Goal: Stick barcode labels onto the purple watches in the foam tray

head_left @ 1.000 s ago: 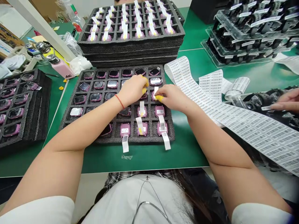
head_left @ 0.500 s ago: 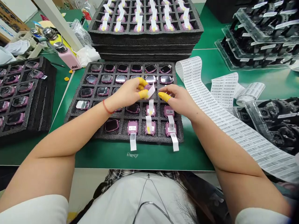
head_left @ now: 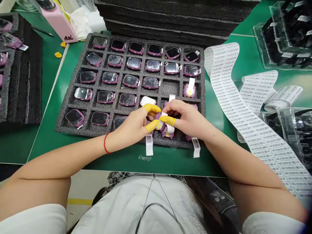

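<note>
My left hand (head_left: pixel 137 123) grips a purple watch case (head_left: pixel 158 117) between yellow-covered fingertips, above the front part of a black foam tray (head_left: pixel 170 88). Against that case, my right hand (head_left: pixel 188 118) has its yellow-covered thumb and fingers closed on a small white strip (head_left: pixel 164 115). Purple watches with dark screens fill most of the tray's compartments. At the right, several lie back up, such as a watch with a white strip (head_left: pixel 189 89). Two white label tabs, a left tab (head_left: pixel 149 145) and a right tab (head_left: pixel 195 148), hang over the tray's front edge. My hands partly hide the watches below.
Long label sheets (head_left: pixel 234 91) curl along the right side beside a label roll (head_left: pixel 284 99). Clear plastic trays (head_left: pixel 287 42) stand beyond them. Stacked foam trays (head_left: pixel 170 22) rise behind, another stack (head_left: pixel 23 81) is at left, and a pink bottle (head_left: pixel 57 22) stands back left.
The view has tipped down and closer. Both hands have come together nearer the tray's front, and my right fingers now meet the white strip on the held watch case.
</note>
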`<act>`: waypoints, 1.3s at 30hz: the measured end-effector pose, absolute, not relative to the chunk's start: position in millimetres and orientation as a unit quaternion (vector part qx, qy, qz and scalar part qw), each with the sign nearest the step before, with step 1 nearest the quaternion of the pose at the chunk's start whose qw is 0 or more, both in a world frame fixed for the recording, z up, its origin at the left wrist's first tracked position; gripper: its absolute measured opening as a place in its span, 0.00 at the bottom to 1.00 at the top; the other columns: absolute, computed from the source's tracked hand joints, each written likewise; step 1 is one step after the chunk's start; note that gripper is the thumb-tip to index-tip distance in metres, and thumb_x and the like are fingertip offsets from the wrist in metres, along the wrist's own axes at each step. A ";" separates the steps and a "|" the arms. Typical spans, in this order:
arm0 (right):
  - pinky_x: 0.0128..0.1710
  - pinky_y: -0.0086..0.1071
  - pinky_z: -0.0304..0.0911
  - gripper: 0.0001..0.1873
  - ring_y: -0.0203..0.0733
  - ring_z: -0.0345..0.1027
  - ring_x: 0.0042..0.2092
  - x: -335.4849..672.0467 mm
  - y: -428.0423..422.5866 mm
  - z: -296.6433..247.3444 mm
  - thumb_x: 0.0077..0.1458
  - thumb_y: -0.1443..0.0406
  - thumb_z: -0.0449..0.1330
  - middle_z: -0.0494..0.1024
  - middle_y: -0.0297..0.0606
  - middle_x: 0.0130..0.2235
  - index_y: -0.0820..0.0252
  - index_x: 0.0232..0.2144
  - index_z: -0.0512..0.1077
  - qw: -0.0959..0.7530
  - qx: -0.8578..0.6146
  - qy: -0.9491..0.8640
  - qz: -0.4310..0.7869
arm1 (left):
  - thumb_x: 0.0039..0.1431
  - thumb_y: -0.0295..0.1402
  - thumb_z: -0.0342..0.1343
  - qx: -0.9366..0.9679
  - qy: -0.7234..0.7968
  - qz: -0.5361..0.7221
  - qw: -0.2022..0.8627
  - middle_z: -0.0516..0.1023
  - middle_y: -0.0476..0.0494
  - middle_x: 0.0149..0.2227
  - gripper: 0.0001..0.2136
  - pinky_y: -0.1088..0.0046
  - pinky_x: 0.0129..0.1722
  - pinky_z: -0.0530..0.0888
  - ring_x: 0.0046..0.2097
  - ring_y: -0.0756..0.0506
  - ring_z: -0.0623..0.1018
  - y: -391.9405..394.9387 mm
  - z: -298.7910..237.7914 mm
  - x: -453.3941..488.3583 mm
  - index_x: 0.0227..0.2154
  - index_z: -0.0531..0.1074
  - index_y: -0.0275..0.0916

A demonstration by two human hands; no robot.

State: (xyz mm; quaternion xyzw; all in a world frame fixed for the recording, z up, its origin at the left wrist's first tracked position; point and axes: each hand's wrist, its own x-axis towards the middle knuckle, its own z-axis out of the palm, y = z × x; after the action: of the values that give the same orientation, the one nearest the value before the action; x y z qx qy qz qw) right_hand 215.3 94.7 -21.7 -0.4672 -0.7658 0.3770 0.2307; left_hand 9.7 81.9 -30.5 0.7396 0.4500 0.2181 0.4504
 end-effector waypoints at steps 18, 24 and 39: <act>0.38 0.32 0.67 0.10 0.38 0.69 0.40 222.4 83.8 -17.0 0.55 0.76 0.55 0.74 0.37 0.36 0.56 0.31 0.69 0.259 -0.296 -0.870 0.297 | 0.65 0.31 0.54 0.862 0.353 0.272 0.242 0.76 0.45 0.44 0.07 0.64 0.50 0.68 0.47 0.47 0.73 85.2 -40.2 3.6 0.40 0.76 0.43; 0.35 0.32 0.67 0.03 0.37 0.70 0.34 220.4 84.3 -10.7 0.57 0.66 0.61 0.76 0.35 0.32 0.57 0.34 0.71 0.281 -0.386 -0.772 0.420 | 0.65 0.33 0.54 0.871 0.349 0.281 0.204 0.79 0.47 0.35 0.08 0.68 0.41 0.68 0.40 0.47 0.73 82.8 -40.7 4.1 0.38 0.78 0.45; 0.36 0.36 0.65 0.05 0.43 0.71 0.39 214.6 71.7 -14.8 0.58 0.71 0.58 0.79 0.39 0.36 0.56 0.35 0.71 0.250 -0.378 -0.860 0.235 | 0.60 0.30 0.56 0.834 0.365 0.291 0.295 0.79 0.52 0.28 0.05 0.71 0.37 0.69 0.33 0.49 0.73 83.0 -38.1 5.9 0.35 0.76 0.42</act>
State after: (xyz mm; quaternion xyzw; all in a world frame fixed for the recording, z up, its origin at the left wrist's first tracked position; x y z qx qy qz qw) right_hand 214.6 71.7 -14.8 -0.3778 -0.8599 0.2354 0.2500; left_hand 5.9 83.0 -38.1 0.8336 0.3651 0.2910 0.2952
